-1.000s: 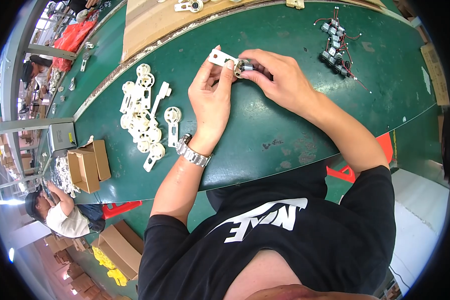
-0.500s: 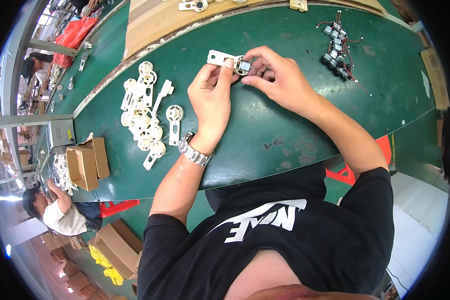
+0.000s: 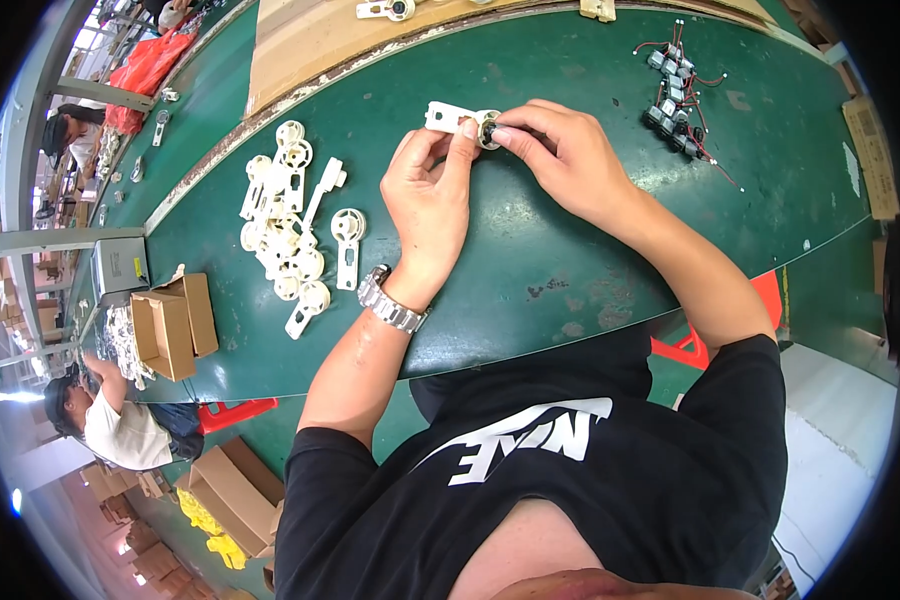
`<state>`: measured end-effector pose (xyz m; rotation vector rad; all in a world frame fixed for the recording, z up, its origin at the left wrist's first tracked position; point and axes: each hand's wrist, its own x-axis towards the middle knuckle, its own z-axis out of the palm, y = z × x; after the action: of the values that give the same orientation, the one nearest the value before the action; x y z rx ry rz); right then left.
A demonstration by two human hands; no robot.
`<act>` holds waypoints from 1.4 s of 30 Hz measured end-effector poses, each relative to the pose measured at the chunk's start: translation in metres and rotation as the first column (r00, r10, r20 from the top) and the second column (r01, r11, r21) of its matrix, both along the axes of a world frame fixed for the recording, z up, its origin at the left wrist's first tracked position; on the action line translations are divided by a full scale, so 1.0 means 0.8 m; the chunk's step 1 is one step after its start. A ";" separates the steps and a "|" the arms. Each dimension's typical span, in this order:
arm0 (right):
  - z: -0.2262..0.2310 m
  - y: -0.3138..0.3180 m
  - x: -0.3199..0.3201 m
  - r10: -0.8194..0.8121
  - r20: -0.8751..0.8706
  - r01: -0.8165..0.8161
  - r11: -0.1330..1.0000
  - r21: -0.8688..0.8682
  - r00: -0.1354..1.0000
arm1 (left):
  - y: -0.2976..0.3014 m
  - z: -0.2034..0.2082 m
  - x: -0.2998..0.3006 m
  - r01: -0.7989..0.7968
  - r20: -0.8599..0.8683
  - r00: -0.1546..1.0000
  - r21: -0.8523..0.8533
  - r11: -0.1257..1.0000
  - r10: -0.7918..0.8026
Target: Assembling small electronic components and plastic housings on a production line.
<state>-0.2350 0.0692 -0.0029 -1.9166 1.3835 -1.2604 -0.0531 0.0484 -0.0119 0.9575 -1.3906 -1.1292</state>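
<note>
Over the far middle of the green table, my left hand pinches a white plastic part that has a flat slotted arm and a round ring at one end. My right hand has its thumb and forefinger closed on a small motor in that ring. Most of the motor is hidden behind the fingertips. Left of my left hand lies a loose pile of similar white plastic parts. A single white part rests beside the pile, nearest my wrist.
Several small motors with thin wires lie clustered at the far right. Cardboard covers a surface beyond the table's far ledge. An open cardboard box stands at the left, near a seated co-worker. A red stool shows under the table.
The white part has shifted slightly right and tilted. My right thumb and forefinger have moved in over the ring, covering the silver motor body that showed before.
</note>
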 end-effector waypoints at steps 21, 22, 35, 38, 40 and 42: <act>0.005 0.004 -0.004 -0.017 -0.094 0.009 0.997 -0.076 0.995 | 0.005 0.002 -0.002 0.021 -0.050 0.999 0.049 0.999 -0.019; 0.008 0.005 -0.002 -0.022 -0.075 0.017 0.997 -0.071 0.997 | 0.005 0.002 -0.002 0.021 -0.050 0.999 0.049 0.999 -0.019; 0.021 0.012 0.008 -0.024 -0.022 0.023 0.998 -0.066 0.999 | 0.009 0.013 -0.004 0.033 -0.118 0.993 0.088 0.996 -0.023; 0.019 0.012 0.007 -0.007 -0.041 0.005 0.999 -0.049 0.999 | 0.010 0.014 -0.005 0.041 -0.122 0.992 0.098 0.994 -0.029; 0.018 0.012 0.008 -0.005 -0.041 0.002 0.998 -0.063 0.999 | 0.009 0.014 -0.004 0.036 -0.127 0.992 0.094 0.995 -0.024; 0.018 0.011 0.008 -0.004 -0.042 0.000 0.997 -0.078 0.999 | 0.006 0.012 -0.003 0.049 -0.175 0.984 0.133 0.990 -0.026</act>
<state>-0.2287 0.0782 0.0117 -2.0050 1.3762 -1.2995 -0.0551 0.0531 -0.0021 0.9096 -1.2079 -1.3180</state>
